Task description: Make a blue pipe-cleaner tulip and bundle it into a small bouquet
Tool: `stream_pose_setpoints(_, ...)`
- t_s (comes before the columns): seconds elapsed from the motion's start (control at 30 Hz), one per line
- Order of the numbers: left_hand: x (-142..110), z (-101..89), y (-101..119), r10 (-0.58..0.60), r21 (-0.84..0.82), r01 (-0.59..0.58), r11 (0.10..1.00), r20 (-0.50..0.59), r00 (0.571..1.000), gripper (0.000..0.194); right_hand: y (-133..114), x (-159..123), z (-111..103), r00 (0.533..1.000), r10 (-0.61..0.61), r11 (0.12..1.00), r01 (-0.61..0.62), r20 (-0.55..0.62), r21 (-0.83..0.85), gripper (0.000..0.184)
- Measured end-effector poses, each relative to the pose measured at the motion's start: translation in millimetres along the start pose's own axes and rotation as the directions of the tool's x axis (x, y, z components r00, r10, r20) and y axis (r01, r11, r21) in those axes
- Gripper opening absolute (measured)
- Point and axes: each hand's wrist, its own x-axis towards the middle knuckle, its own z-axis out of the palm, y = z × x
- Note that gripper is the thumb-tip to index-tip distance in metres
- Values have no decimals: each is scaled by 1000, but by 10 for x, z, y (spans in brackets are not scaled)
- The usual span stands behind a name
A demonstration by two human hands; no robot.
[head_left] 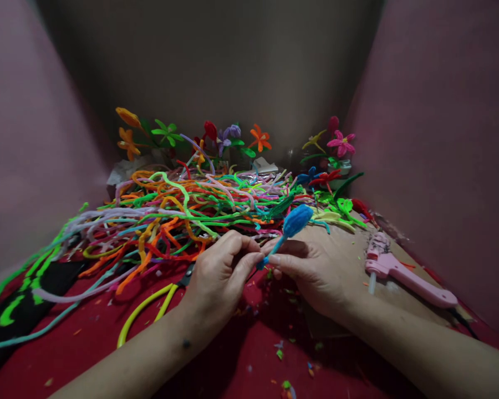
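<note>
A blue pipe-cleaner flower bud tilts up to the right on a thin blue stem, held between my two hands. My left hand pinches the stem's lower end between thumb and forefinger. My right hand grips the same stem just beside it, thumb on top; its other fingers are partly hidden. Behind the hands spreads a tangled heap of colourful pipe cleaners. Scissors with yellow handles lie under my left forearm, their dark blades partly covered by the hand.
A pink glue gun rests on a brown cardboard sheet at the right, its cord trailing off. Finished pipe-cleaner flowers, such as a pink one, stand along the back wall. Coloured scraps dot the red cloth. Walls rise on both sides.
</note>
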Motion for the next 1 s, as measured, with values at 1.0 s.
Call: stream_pose_setpoints(1.0,183,-130,-118,-251,67,251,966,-22,968,32,-77,12,-18,996,-19,995,11,-85,-100,6)
